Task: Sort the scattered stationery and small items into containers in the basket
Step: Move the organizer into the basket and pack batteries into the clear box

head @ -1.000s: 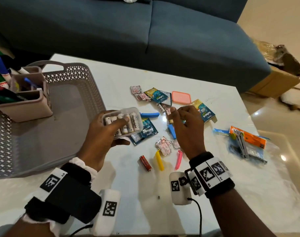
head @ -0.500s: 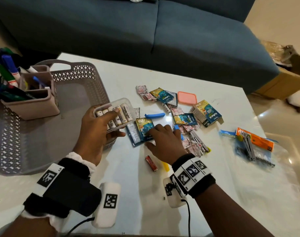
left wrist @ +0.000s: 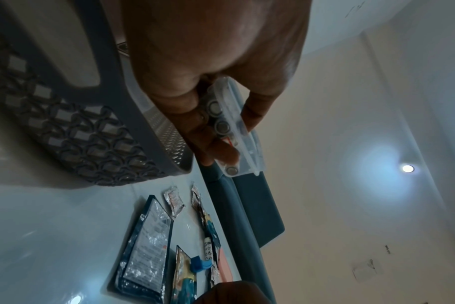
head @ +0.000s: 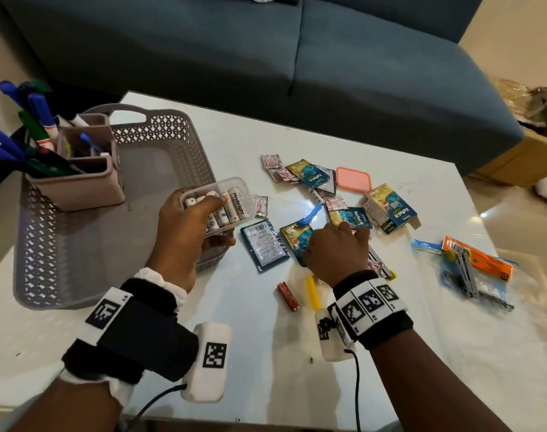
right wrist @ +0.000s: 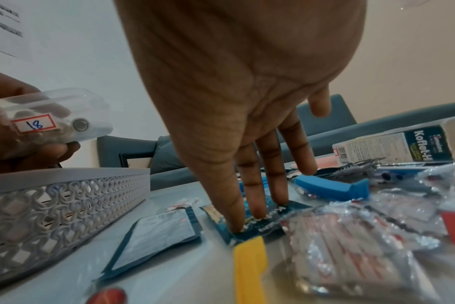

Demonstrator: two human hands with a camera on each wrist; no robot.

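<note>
The left hand [head: 185, 232] has its grip around a clear plastic box [head: 217, 205] of white batteries, thumb across the top and fingers underneath, holding it tilted above the desk just at the near right corner of the grey basket [head: 79, 244]; the right wrist view shows a red-bordered label reading 18 on the box's end [right wrist: 35, 124]. The right hand [head: 336, 251] lies with its grip released, fingers straight and spread, fingertips [right wrist: 234, 224] pressing flat on a blue and yellow sachet [head: 294, 236] near the middle of the desk [head: 266, 353]; a dark blue sachet [head: 264, 244] lies face down just beside it on the left, between the hand and the basket. A blue clip [head: 311, 215] rests at the far edge of the pressed sachet; small red and silver foil packets [head: 278, 168], another sachet [head: 312, 176], a pink lid [head: 353, 179] and a Koflet-H carton [head: 389, 208] are scattered toward the desk's far side. A red battery [head: 288, 296] and a yellow clip [head: 312, 291] lie just beside each other, near the right wrist, toward the near edge; an orange packet on a clear bag [head: 478, 269] sits toward the right edge. The basket stands at the left edge of the desk, holding a pink organiser [head: 79, 188] with markers [head: 38, 120] in its far left corner.
</note>
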